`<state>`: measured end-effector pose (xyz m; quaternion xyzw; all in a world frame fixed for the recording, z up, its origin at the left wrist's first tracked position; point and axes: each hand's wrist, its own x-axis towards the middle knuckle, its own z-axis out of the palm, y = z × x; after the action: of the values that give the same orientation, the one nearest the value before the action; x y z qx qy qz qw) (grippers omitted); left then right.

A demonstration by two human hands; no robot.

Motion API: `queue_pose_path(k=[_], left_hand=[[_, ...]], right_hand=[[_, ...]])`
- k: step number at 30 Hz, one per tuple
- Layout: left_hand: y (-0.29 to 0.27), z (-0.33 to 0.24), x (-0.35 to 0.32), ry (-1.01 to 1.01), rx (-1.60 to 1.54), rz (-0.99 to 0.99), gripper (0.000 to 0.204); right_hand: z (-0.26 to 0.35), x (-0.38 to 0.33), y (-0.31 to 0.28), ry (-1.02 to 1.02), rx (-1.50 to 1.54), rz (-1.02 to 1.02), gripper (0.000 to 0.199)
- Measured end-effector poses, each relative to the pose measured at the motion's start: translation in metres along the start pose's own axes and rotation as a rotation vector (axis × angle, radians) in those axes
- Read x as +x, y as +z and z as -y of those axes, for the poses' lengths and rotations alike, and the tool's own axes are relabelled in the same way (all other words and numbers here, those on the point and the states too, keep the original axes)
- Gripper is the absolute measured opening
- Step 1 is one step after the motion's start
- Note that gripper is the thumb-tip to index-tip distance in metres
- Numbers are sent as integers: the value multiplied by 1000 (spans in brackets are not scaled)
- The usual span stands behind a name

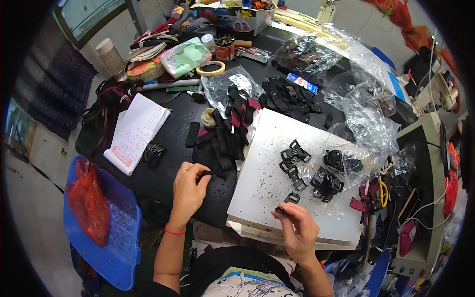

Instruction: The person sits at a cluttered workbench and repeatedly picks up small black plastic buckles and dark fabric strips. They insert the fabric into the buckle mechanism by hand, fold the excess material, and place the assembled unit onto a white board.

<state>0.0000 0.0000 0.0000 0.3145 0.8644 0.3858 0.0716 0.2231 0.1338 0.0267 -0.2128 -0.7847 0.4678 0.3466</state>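
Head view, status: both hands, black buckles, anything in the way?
Left hand at black straps, grip unclear. Right hand pinching small black piece. Black buckles loose on white board. Clear plastic over board's right side.

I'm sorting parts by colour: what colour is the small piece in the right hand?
Black; the piece in the right hand shows best in the head view.

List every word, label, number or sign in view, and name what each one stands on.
I'm not quoting any wording, only saying where it stands:
Notebook: lines of handwriting, too small to read.
Same page, near its lower edge: red print, too small to read.
Clear plastic bag: white label with larger dark writing, not copied.
Small blue, white and red box: print too small to read.
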Motion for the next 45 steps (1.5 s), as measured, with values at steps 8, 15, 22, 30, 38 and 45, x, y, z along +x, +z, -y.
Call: queue_pose_path(k=[8, 15, 22, 30, 38, 45], left_hand=[[-5, -77, -15, -127, -838, -11, 17], [20, -99, -42, -187, -1050, 271, 20], [21, -97, -48, -136, -904, 343, 21], [19, -85, -44, 9, -1013, 402, 22], [24, -102, -46, -128, -1314, 399, 29], [26, -85, -50, 125, -1368, 624, 29]], right_hand=[[17, 12, -4, -50, -46, 25, 22], [33, 12, 4, 165, 35, 53, 17], [24, 9, 8, 211, 85, -55, 18], [20, 8, 6, 268, 190, 14, 24], [23, 9, -3, 403, 494, -136, 39], [20, 10, -15, 398, 947, -62, 31]])
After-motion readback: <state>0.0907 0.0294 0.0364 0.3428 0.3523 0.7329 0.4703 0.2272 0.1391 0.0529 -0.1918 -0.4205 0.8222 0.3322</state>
